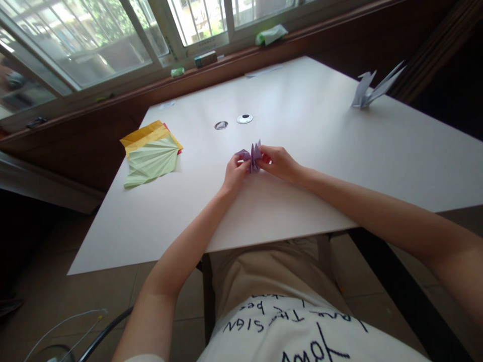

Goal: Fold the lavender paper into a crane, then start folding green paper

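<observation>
A small folded piece of purple origami paper is held between both hands, just above or on the white table. My left hand pinches its left side, where a folded flap sticks out past the fingers. My right hand grips the right side between thumb and fingers. Upright pointed folds stand in the middle of the paper. Parts of it are hidden behind the fingertips, and I cannot tell its finished shape.
The white table has two round cable holes, one with a grommet. Creased green paper overlaps yellow paper at the left. A grey-white paper crane stands far right. Small packets, including a tissue pack, lie on the windowsill.
</observation>
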